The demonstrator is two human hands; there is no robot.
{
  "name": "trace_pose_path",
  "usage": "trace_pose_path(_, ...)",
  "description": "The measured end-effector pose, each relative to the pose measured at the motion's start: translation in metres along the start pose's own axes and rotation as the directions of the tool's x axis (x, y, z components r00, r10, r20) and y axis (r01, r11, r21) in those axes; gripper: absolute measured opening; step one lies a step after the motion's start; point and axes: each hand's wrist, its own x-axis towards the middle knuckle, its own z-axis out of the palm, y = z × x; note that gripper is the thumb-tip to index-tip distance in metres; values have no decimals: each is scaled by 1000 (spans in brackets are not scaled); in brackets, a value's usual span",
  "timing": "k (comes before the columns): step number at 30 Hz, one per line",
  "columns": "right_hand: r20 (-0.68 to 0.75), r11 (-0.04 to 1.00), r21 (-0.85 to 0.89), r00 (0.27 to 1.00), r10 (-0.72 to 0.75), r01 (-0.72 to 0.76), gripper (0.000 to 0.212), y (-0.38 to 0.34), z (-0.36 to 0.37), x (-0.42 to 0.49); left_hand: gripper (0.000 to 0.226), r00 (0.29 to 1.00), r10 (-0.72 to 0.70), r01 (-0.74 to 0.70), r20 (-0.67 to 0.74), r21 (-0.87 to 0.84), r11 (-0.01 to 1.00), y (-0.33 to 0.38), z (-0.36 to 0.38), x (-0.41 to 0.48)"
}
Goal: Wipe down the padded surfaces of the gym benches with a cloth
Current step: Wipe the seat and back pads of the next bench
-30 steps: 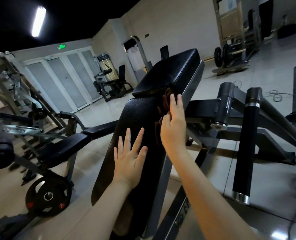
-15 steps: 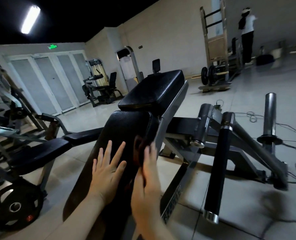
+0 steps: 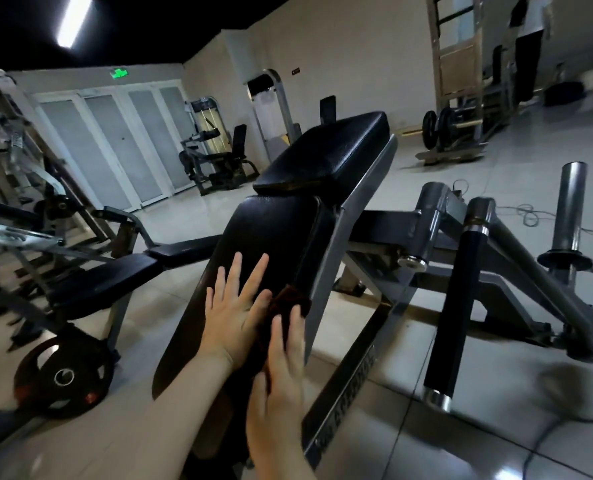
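A black padded bench runs away from me, its long back pad [image 3: 253, 244] near and its seat pad [image 3: 326, 154] beyond. My left hand [image 3: 234, 310] lies flat on the back pad with fingers spread. My right hand [image 3: 281, 372] presses a dark brown cloth [image 3: 286, 303] with straight fingers against the pad's right edge. The cloth shows past the fingertips; the rest is under the hand.
A grey steel frame with a black foam roller [image 3: 456, 306] and an upright post [image 3: 568, 209] stands right of the bench. A second black bench [image 3: 97, 282] and a weight plate [image 3: 63, 375] are on the left. Cables [image 3: 530, 213] lie on the tiled floor. A person [image 3: 528, 39] stands far right.
My right hand has drawn the cloth down the pad's right edge toward me, from near the gap between the pads. The left hand stays flat on the pad.
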Motion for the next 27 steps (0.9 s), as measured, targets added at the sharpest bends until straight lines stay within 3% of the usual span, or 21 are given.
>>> trace_pose_path(4, 93, 990, 102, 992, 90, -99, 87, -8, -13, -21, 58, 1000, -28, 29, 13, -73, 997, 5, -2, -3)
trace_pose_path(8, -39, 939, 311, 985, 169, -148, 61, -36, -45, 38, 63, 1000, -18, 19, 15, -30, 999, 7, -2, -6)
trace_pose_path(11, -146, 950, 284, 973, 177, -131, 58, -39, -58, 106, 61, 1000, -8, 8, 17, -28, 1000, 8, -3, -5)
trace_pose_path(14, -104, 964, 205, 976, 192, -168, 58, -25, -52, 131, 60, 1000, -9, 10, 11, -16, 1000, 9, -3, -6)
trace_pose_path(21, -75, 986, 148, 993, 92, -80, 73, 3, -4, 1, 70, 1000, -10, 10, -11, -15, 1000, 5, 3, -5)
trace_pose_path(24, 47, 979, 141, 989, 141, -146, 86, 4, 8, -62, 65, 999, -35, 35, 8, -24, 999, 5, 3, -8)
trace_pose_path(27, 192, 959, 144, 958, 214, -243, 83, -6, -3, -83, 59, 997, -56, 55, 47, 30, 998, 10, -1, -14)
